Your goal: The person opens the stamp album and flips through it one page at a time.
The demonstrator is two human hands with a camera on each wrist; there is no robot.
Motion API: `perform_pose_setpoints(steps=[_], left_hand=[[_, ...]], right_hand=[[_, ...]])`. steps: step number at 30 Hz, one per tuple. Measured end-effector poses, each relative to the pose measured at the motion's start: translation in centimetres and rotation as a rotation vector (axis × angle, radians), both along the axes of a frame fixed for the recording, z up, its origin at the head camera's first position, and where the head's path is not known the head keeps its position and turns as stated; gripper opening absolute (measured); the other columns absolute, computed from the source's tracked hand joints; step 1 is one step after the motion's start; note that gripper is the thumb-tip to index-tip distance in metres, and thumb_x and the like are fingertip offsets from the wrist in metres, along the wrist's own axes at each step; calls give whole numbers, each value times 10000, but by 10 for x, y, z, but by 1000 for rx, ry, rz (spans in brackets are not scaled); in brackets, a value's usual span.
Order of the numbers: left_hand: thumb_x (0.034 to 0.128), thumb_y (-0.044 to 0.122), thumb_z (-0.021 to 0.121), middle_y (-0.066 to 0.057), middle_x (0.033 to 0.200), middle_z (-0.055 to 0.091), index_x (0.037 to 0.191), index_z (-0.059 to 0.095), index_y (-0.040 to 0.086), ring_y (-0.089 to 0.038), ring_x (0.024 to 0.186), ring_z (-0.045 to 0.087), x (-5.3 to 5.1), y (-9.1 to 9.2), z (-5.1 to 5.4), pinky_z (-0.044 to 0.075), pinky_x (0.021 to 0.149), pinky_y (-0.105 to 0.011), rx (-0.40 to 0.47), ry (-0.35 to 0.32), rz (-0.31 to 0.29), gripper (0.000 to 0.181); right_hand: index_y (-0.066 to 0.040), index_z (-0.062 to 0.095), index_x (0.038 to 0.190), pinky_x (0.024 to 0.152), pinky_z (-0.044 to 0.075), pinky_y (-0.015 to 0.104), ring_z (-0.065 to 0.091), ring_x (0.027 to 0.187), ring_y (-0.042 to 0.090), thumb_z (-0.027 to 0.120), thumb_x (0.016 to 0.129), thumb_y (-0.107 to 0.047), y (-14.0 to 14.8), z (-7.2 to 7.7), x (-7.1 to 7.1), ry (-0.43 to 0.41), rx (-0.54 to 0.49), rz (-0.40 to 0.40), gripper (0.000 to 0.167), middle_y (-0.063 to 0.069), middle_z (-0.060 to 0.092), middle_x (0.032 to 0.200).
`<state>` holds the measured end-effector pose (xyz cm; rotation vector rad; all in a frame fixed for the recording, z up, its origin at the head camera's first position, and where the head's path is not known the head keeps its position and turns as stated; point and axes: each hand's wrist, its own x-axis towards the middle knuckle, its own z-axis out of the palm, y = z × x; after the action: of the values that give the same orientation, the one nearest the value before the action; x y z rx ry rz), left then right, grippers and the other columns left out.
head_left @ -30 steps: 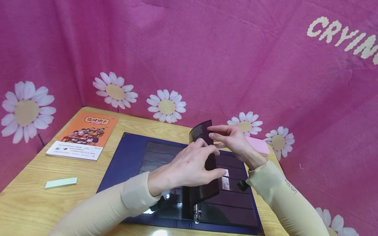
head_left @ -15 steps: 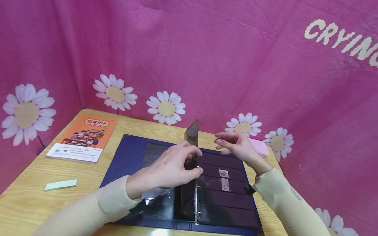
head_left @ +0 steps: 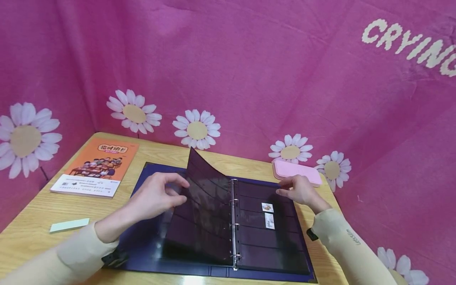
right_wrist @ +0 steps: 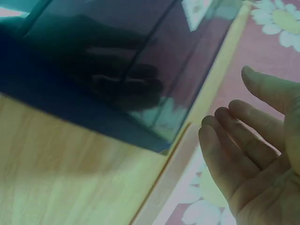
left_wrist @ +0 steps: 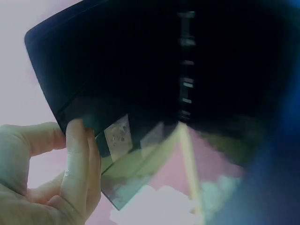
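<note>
A dark blue ring-binder stamp album (head_left: 147, 174) lies spread on the table. My left hand (head_left: 156, 198) pinches the outer edge of a black pocket page (head_left: 206, 198), which stands tilted and curved over the left side. In the left wrist view, thumb and fingers (left_wrist: 77, 164) sit on either side of that page's edge. Two small stamps (head_left: 268, 207) show in the pockets of the right-hand page (head_left: 272, 247). My right hand (head_left: 299, 192) hovers by the top right corner of the album with loosely bent fingers, holding nothing; the right wrist view shows its fingers (right_wrist: 248, 145) apart from the page.
An orange booklet (head_left: 97, 162) lies at the back left of the wooden table (head_left: 32, 237). In front of it is a pale green strip-shaped block (head_left: 69, 225). Behind the album, at the right, sits a pink case (head_left: 295, 170). A magenta flowered cloth (head_left: 242, 71) hangs behind.
The black page has swung from upright over the rings to the left, carried by my left hand. My right hand has let go of it and drawn away to the right.
</note>
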<state>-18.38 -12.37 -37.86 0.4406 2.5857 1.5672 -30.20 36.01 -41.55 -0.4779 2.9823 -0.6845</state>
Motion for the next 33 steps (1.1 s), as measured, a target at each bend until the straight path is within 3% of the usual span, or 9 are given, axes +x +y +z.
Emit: perform_pose_setpoints(steps=[3, 6, 11, 16, 19, 22, 24, 28, 33], left_hand=[[903, 89, 870, -105, 935, 808, 1224, 792, 51, -199, 598, 759, 0, -14, -17, 621, 675, -336, -20, -49, 9, 332], [878, 65, 876, -163, 1101, 736, 1206, 792, 37, -159, 597, 748, -1, -23, -34, 628, 659, -352, -65, -84, 25, 340], [867, 24, 895, -136, 1044, 668, 1176, 793, 48, -133, 580, 719, -2, -26, -56, 632, 612, -337, -141, -150, 28, 327], [836, 1, 927, -62, 883, 613, 1120, 792, 55, -119, 567, 692, -2, -25, -66, 618, 575, -303, -207, -134, 17, 319], [813, -2, 935, -28, 806, 597, 1088, 781, 67, -116, 547, 681, -2, -25, -69, 577, 578, -294, -256, -111, 18, 323], [798, -10, 930, -9, 774, 594, 1072, 767, 78, -116, 535, 674, -2, -24, -71, 545, 582, -296, -283, -102, 18, 330], [794, -15, 926, -6, 768, 598, 1075, 764, 78, -114, 530, 670, -3, -23, -71, 542, 577, -298, -290, -101, 20, 338], [800, 1, 928, 0, 754, 612, 1099, 755, 73, -117, 520, 657, -4, -24, -69, 523, 574, -302, -329, -98, 15, 353], [821, 148, 963, -3, 804, 700, 1141, 759, 75, -149, 697, 664, -7, -19, -59, 546, 681, -365, -532, -4, 4, 387]], right_hand=[[39, 843, 1139, 827, 657, 428, 796, 940, 272, 927, 910, -184, 5, -9, -3, 4, 83, 6, 330, 185, 867, 1076], [25, 844, 1139, 841, 639, 464, 759, 917, 260, 956, 883, -207, 8, -16, -6, 2, 137, 24, 363, 181, 866, 1088], [30, 837, 1171, 868, 625, 490, 718, 916, 284, 980, 859, -224, 13, -24, -8, -7, 191, 61, 427, 201, 857, 1139], [-2, 850, 1135, 907, 638, 529, 756, 964, 305, 989, 850, -328, 32, -43, -25, 68, 197, 158, 455, 180, 856, 1122], [-48, 858, 1146, 944, 634, 532, 773, 1013, 299, 1000, 834, -405, 49, -68, -47, 113, 222, 176, 495, 143, 861, 1129], [-71, 858, 1162, 956, 624, 551, 775, 1030, 302, 1027, 791, -415, 56, -81, -58, 129, 258, 171, 533, 124, 865, 1132], [-70, 857, 1159, 940, 622, 555, 774, 1021, 292, 1038, 773, -415, 53, -78, -57, 141, 276, 174, 548, 116, 866, 1121], [15, 833, 1196, 1000, 611, 625, 778, 1077, 370, 1027, 798, -313, 26, -43, -33, 69, 283, 162, 551, 195, 852, 1166], [49, 809, 1249, 1076, 594, 628, 776, 1133, 387, 1009, 829, -220, 7, -21, -16, 13, 296, 117, 536, 220, 844, 1213]])
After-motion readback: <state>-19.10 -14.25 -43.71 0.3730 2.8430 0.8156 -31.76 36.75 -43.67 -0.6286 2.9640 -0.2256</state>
